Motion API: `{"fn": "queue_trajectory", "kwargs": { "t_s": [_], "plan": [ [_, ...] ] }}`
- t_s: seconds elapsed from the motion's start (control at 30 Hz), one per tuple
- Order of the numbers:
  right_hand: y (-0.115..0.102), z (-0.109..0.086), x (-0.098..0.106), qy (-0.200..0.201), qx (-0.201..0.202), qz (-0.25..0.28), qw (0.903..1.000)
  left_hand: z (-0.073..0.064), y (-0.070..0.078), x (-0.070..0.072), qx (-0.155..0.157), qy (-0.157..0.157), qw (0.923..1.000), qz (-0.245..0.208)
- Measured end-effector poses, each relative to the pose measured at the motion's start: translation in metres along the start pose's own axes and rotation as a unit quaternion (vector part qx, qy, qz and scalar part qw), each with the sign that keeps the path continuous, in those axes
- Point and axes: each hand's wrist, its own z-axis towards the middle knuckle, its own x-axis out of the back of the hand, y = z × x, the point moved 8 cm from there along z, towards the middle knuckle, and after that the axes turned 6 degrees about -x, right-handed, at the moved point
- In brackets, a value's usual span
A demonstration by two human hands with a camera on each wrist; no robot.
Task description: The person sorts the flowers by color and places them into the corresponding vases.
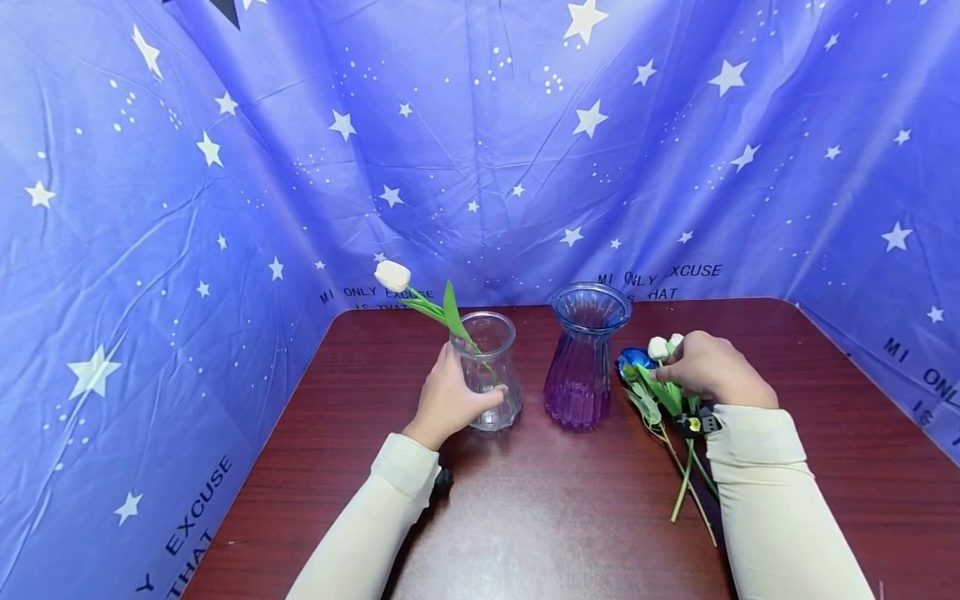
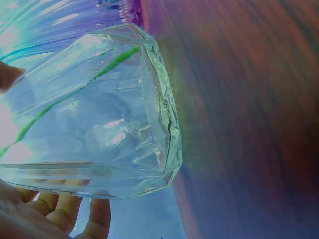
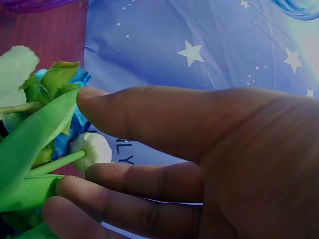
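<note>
My left hand (image 1: 448, 398) holds the clear glass vase (image 1: 491, 408), thumb on the near side and fingers along the other side. One white tulip (image 1: 393, 276) leans left out of its mouth, and the green stem (image 2: 65, 99) shows through the glass in the left wrist view. Over at the right, my right hand (image 1: 716, 371) reaches over a small pile of flowers. Its thumb and fingers (image 3: 139, 112) are spread apart, fingertips by the green leaves (image 3: 37, 142). Beneath it lie white tulips (image 3: 92, 151) and a blue flower (image 1: 636, 360); the hand partly covers them.
A blue-to-purple glass vase (image 1: 581, 375) stands between the clear vase and the flowers. Bare flower stems (image 1: 684, 483) extend toward the front of the dark red wooden table (image 1: 525, 517). A blue cloth with white stars (image 1: 480, 167) hangs around the back and sides.
</note>
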Motion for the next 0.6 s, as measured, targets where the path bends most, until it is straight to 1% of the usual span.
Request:
{"fn": "queue_trajectory", "kwargs": {
  "t_s": [0.17, 0.37, 0.6],
  "plan": [
    [0.0006, 0.0004, -0.0029, -0.001, -0.001, -0.011, 0.9999, 0.0008, -0.0001, -0.0002, 0.0, 0.0, 1.0, 0.0],
    [0.0049, 0.0002, -0.0038, 0.01, -0.025, -0.028, 0.9992, 0.0013, -0.0003, -0.0008, 0.001, -0.003, 1.0, 0.0],
    [0.0058, 0.0033, -0.0059, 0.022, -0.049, -0.046, 0.9975, 0.0008, 0.0001, -0.0003, -0.004, 0.002, 1.0, 0.001]
  ]
}}
